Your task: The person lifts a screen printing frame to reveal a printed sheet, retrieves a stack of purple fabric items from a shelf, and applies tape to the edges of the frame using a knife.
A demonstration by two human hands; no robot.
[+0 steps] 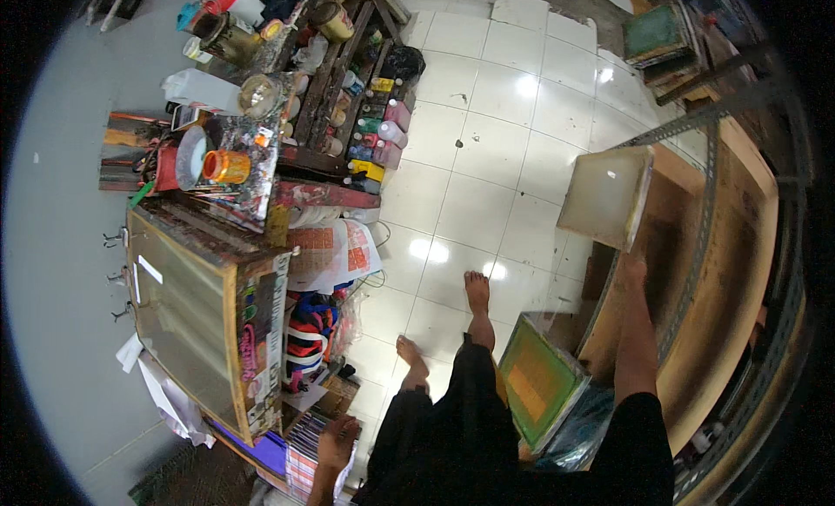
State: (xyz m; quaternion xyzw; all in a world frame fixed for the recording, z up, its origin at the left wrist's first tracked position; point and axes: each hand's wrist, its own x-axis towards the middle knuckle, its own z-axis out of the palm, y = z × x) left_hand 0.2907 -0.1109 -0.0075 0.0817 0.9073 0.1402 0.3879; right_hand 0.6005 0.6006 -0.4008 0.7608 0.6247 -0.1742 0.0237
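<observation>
My right arm reaches forward on the right side, and my right hand (633, 268) is closed on the near corner of a screen-printing frame (604, 195). Pale mesh fills this frame, which is tilted beside the wooden shelf (744, 201); my fingers are partly hidden at its edge. Low on the left hangs my left hand (337, 441), fingers loosely curled but apart, with nothing seen in it. It is nearest to a stack of papers (306, 454). Against the lower shelf leans another screen frame (539, 380), green with an orange middle.
A slotted metal rack (711, 171) borders the shelves. On the left stand a glass-topped table (187, 306) and a paint-stained bench with an orange jar (228, 167). Several bottles (391, 132) line the tiled floor (478, 193). More frames (657, 34) are stacked at far right.
</observation>
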